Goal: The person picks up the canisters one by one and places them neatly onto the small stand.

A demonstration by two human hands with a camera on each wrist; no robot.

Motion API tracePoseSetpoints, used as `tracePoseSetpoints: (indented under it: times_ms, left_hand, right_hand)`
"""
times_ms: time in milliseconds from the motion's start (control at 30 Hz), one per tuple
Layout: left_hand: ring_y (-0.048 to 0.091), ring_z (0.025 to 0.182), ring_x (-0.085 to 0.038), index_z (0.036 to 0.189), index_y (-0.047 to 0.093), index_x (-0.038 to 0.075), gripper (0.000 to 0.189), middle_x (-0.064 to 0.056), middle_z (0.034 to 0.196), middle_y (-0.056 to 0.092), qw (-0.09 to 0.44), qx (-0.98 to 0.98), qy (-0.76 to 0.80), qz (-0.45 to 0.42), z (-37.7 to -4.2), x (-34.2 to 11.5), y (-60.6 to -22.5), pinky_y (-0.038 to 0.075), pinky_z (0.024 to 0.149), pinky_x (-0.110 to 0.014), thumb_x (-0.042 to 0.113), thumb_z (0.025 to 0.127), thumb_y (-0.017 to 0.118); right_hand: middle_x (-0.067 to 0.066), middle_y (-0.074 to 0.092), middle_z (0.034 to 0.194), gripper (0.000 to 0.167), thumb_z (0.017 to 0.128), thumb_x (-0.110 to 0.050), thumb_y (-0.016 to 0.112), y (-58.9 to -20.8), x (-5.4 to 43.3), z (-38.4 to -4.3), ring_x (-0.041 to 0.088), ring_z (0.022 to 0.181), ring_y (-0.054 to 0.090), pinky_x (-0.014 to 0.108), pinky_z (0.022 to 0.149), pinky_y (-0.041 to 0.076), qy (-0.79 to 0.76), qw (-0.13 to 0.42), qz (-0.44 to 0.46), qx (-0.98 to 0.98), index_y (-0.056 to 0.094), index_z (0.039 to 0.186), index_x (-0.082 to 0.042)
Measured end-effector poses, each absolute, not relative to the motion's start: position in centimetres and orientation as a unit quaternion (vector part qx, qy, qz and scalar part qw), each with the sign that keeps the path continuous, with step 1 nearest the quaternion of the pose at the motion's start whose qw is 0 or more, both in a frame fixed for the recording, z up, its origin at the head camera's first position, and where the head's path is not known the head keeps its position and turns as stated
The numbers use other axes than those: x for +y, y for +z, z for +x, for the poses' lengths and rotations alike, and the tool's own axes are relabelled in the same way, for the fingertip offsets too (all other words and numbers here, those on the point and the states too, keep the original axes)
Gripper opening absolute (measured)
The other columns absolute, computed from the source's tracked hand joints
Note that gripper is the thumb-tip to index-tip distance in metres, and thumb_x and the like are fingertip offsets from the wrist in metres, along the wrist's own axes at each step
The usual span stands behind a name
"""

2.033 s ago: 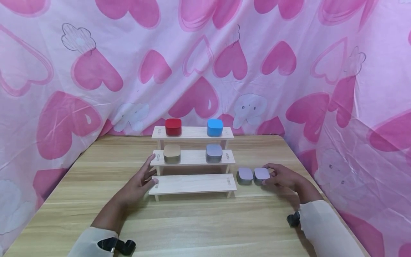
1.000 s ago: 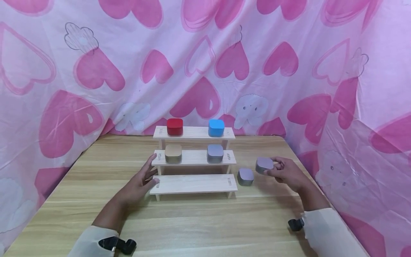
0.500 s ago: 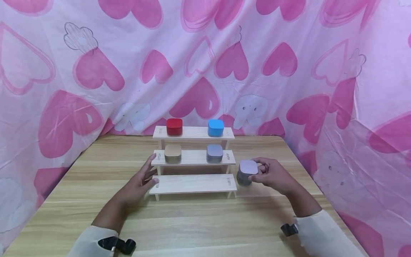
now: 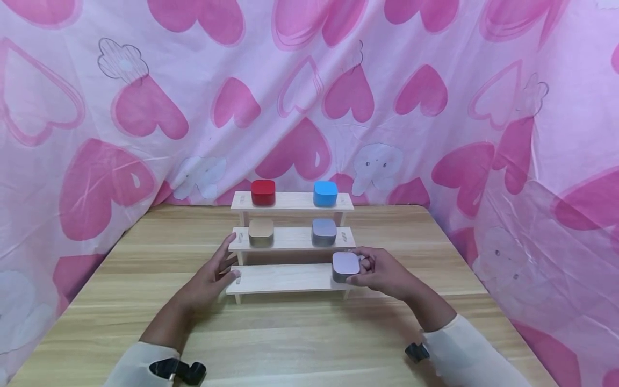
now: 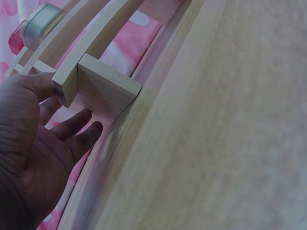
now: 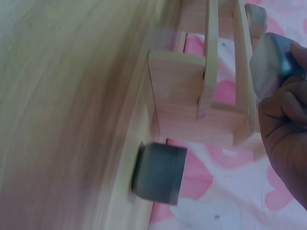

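Observation:
My right hand (image 4: 387, 273) pinches a small rounded-square tin with a lavender lid (image 4: 345, 264) between thumb and fingers, close over the right end of the lowest tier of a three-tier wooden stand (image 4: 290, 277). In the right wrist view, that tin (image 6: 271, 64) appears above the board. A second, similar tin (image 6: 160, 172) stands on the table beside the stand; the right hand hides it in the head view. My left hand (image 4: 208, 282) touches the stand's left side, its thumb at the lowest board's end, the other fingers extended and spread.
A red tin (image 4: 263, 193) and a blue tin (image 4: 325, 194) sit on the top tier. On the middle tier are a beige tin (image 4: 261, 233) and a lavender-grey tin (image 4: 323, 232). A pink heart-print cloth (image 4: 300, 107) hangs behind the wooden table (image 4: 300, 338).
My right hand has lifted one of the two tins from the table at the right and carried it leftward, past the other, to the lowest tier. The left hand has stayed in place.

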State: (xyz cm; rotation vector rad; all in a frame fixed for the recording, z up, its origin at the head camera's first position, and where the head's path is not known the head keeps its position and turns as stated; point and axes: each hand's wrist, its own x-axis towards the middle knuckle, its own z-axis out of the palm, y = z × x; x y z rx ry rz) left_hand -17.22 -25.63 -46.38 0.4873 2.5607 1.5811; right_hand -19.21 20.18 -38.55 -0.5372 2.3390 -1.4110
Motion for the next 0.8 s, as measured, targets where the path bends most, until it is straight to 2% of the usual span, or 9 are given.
tracePoseSetpoints:
  times_ms: [100, 500, 800]
  left_hand:
    - [0.034, 0.162, -0.052, 0.172, -0.003, 0.053, 0.091, -0.023, 0.183, 0.013, 0.046, 0.842, 0.515, 0.155, -17.2, -25.7, -46.3, 0.030, 0.128, -0.072, 0.028, 0.113, 0.062]
    - [0.033, 0.162, -0.054, 0.172, -0.003, 0.053, 0.091, -0.023, 0.184, 0.010, 0.043, 0.842, 0.513, 0.160, -17.1, -25.8, -46.3, 0.031, 0.127, -0.072, 0.027, 0.114, 0.061]
    - [0.033, 0.162, -0.053, 0.172, -0.002, 0.053, 0.090, -0.022, 0.184, 0.012, 0.046, 0.840, 0.517, 0.159, -17.2, -25.8, -46.3, 0.030, 0.128, -0.074, 0.030, 0.113, 0.062]
  right_hand:
    - [0.001, 0.061, 0.080, 0.061, 0.092, -0.013, 0.088, -38.7, 19.5, -19.2, 0.014, 0.071, 0.053, 0.020, 0.056, 0.042, -0.500, 0.187, -0.193, 0.823, 0.063, 0.147, -0.006]
    - [0.001, 0.063, 0.081, 0.061, 0.089, -0.012, 0.089, -38.8, 16.4, -19.0, 0.017, 0.078, 0.057, 0.020, 0.058, 0.044, -0.498, 0.177, -0.219, 0.820, 0.065, 0.145, -0.006]
    - [-0.001, 0.071, 0.085, 0.057, 0.089, -0.004, 0.087, -39.2, 13.8, -18.9, 0.008, 0.071, 0.055, 0.017, 0.059, 0.045, -0.541, 0.198, -0.242, 0.780, 0.065, 0.142, -0.001]
